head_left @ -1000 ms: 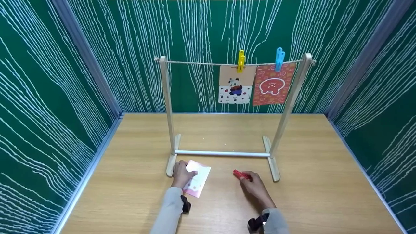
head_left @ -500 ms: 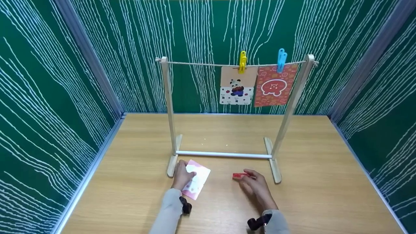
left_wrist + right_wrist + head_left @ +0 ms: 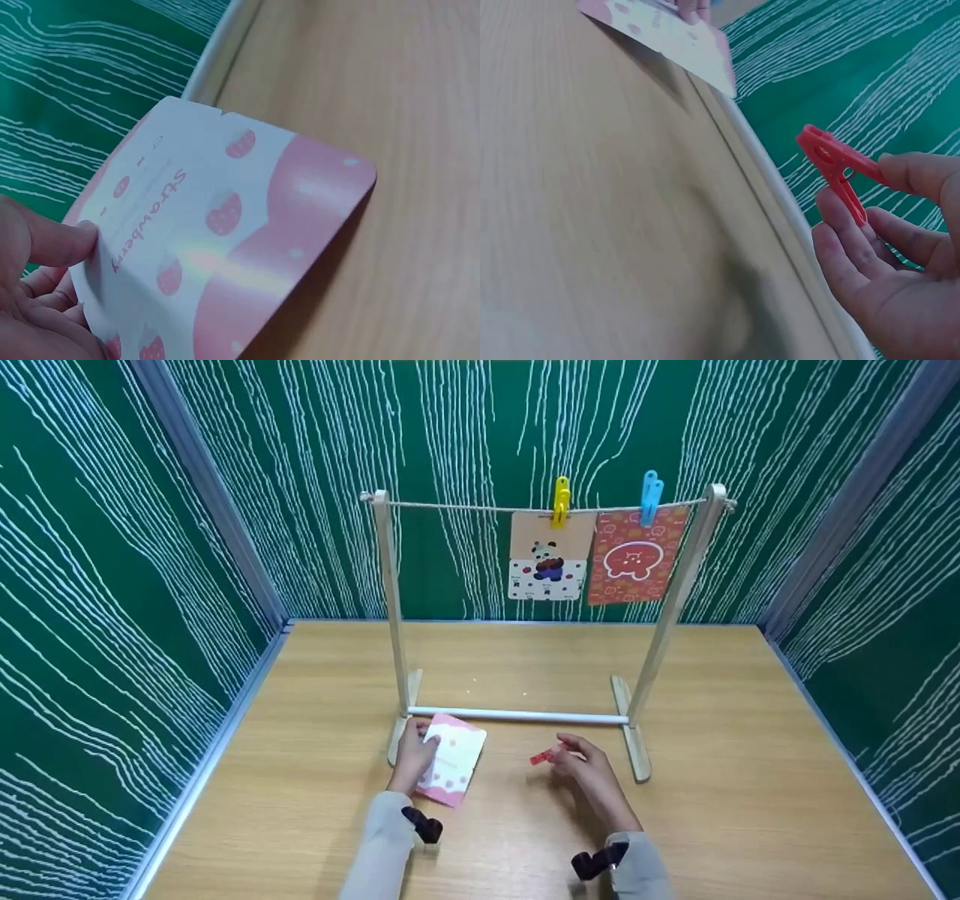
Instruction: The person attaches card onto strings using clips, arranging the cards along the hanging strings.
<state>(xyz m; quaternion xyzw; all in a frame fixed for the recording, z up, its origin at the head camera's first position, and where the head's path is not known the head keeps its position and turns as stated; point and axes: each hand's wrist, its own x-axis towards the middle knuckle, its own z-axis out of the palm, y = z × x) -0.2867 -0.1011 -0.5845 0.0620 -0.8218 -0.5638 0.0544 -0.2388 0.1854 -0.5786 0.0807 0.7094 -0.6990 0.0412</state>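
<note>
My left hand (image 3: 414,756) pinches the left edge of a pink and white card (image 3: 453,765), thumb on its face. In the left wrist view the card (image 3: 225,217) shows strawberries and the word "Strawberry", and is tilted up off the table. To the right, my right hand (image 3: 592,772) holds a red clothespin (image 3: 544,755) by its handles. The right wrist view has this clothespin (image 3: 832,161) between the thumb and fingers, above the table, with nothing in its clamping end.
A wooden stand (image 3: 389,607) carries a string (image 3: 457,506) across its top. A panda card (image 3: 547,556) hangs there under a yellow clothespin (image 3: 561,502), beside a red card (image 3: 637,559) under a blue clothespin (image 3: 651,499). A white bar (image 3: 517,715) joins the feet. Green walls enclose the table.
The left hand has raised the card off the table and slightly forward. The right hand has lifted a little and turned the red clothespin, its tip now pointing left and slightly down.
</note>
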